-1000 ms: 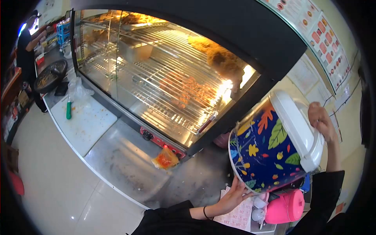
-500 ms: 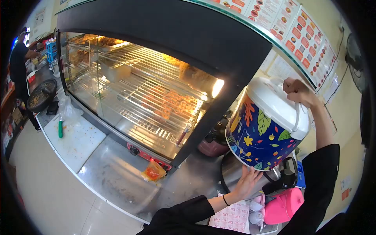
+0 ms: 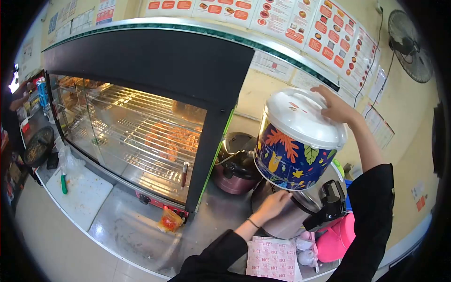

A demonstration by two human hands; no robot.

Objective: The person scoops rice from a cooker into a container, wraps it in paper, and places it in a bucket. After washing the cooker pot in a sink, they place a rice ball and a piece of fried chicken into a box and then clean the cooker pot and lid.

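A large insulated food container, dark blue with bright leaves and a white lid, is held up and slightly tilted above a steel pot. My right hand grips the white carrying handle at the lid's top right. Under the container's front lower edge, my left hand is curled with its fingertips against the base, partly hidden there. The steel pot has a black hinged part at its right. Whether the container touches the pot cannot be made out.
A lit glass food warmer fills the left counter. A dark pink cooker stands behind the pot. Printed paper sheets and a pink jug lie in front. A cutting board with a green-handled knife is farther left.
My view has turned to the right and up. The container has become more upright, and my left hand has drawn back to its lower front edge. My right hand still holds the handle.
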